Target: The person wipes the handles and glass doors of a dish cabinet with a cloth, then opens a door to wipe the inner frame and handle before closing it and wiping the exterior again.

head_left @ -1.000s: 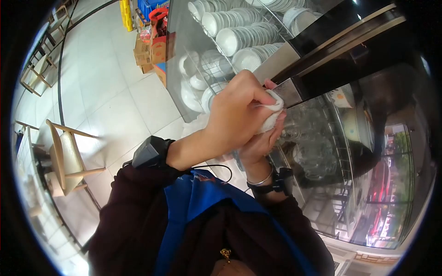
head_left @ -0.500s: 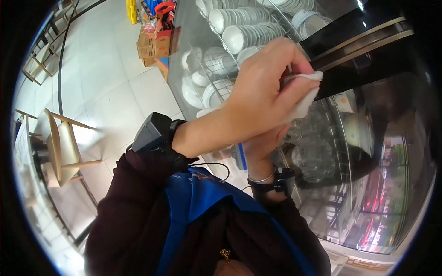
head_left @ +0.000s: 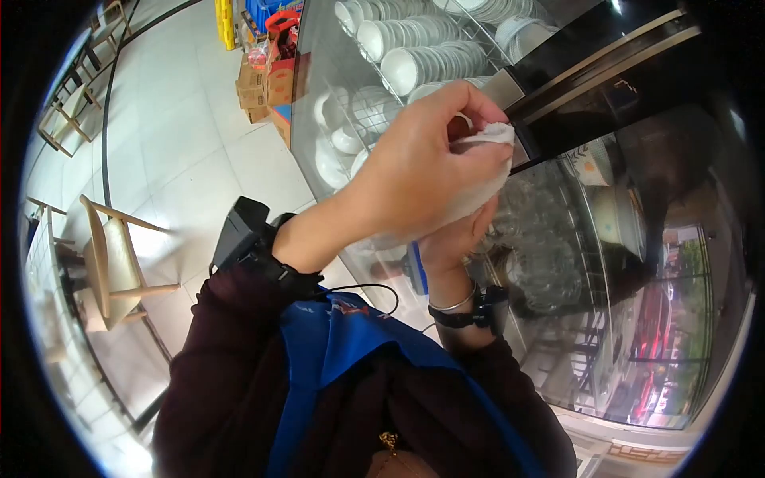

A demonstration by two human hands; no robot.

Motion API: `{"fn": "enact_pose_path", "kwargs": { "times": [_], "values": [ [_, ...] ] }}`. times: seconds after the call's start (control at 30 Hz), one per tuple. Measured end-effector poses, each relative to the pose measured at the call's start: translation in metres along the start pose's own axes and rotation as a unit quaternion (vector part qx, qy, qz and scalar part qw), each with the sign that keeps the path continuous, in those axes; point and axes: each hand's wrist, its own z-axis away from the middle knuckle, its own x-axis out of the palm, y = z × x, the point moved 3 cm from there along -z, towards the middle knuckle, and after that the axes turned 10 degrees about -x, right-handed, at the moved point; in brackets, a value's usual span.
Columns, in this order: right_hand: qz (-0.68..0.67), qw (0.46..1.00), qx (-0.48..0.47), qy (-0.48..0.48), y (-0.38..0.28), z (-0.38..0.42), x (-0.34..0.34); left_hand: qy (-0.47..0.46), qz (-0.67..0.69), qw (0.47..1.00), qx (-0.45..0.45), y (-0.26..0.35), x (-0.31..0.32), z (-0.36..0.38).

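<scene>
My left hand (head_left: pixel 434 163) is closed on a white cloth (head_left: pixel 484 179), pinched between thumb and fingers so that a folded edge sticks out on top. It is over the front of a glass-doored cabinet, close to the end of a metal handle strip (head_left: pixel 613 60) on a black panel (head_left: pixel 570 92). Below and partly behind it is my right hand (head_left: pixel 456 239), near the lower glass. Its visible fingers look stretched out and apart; the rest is covered by the left hand and cloth. A narrow blue strip (head_left: pixel 417 267) shows beside the right hand.
Stacked white bowls (head_left: pixel 422 64) stand on wire racks behind the upper glass. Glassware (head_left: pixel 542 263) sits behind the lower door. Cardboard boxes (head_left: pixel 253 86) and a blue crate (head_left: pixel 263 14) are on the floor beside the cabinet. A wooden chair (head_left: pixel 119 255) stands at left.
My left hand has moved left and slightly down with the cloth, away from the handle strip. My right hand has stayed about where it was.
</scene>
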Motion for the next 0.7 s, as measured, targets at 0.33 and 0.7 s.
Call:
{"fn": "enact_pose_path", "kwargs": {
  "times": [0.33,0.7],
  "values": [
    [-0.029,0.999,0.04,0.014,0.01,0.0,-0.005,-0.008,0.064,0.997,-0.038,-0.003,-0.004,0.003],
    [0.008,0.997,0.058,0.045,0.021,-0.003,-0.012,0.023,-0.032,0.998,-0.053,-0.011,-0.007,-0.005]
  ]
}}
